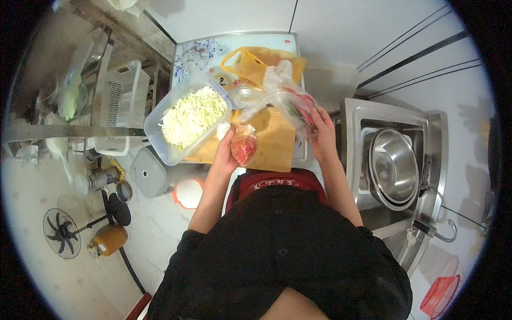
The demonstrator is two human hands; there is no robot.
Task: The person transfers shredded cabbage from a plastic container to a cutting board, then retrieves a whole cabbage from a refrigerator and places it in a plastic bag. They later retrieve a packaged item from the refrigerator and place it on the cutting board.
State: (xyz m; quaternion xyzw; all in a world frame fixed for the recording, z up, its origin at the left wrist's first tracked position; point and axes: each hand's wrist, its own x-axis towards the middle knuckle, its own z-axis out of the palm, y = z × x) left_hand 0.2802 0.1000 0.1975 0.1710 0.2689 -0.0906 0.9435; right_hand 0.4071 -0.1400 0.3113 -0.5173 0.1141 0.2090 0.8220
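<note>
My left hand point(227, 152) holds a small clear plastic bag of reddish food point(243, 147) above the near part of a wooden cutting board point(276, 140). In my right hand point(323, 132) is a larger clear plastic bag point(294, 100) with red and dark green pieces in it, slightly blurred, over the board's right edge. A clear plastic container of shredded cabbage point(194, 118) stands tilted in the view at the left, partly over the board. Behind the bags lies a yellow plastic bag point(252, 66) on a flower-patterned table point(192, 60).
On the right, metal bowls point(394, 166) sit in a steel sink point(362, 108) with a faucet point(446, 234). White plastic baskets point(122, 96) are on a rack at the left. A grey bin point(148, 172), a fan point(62, 233) and a gas cylinder point(112, 240) stand below.
</note>
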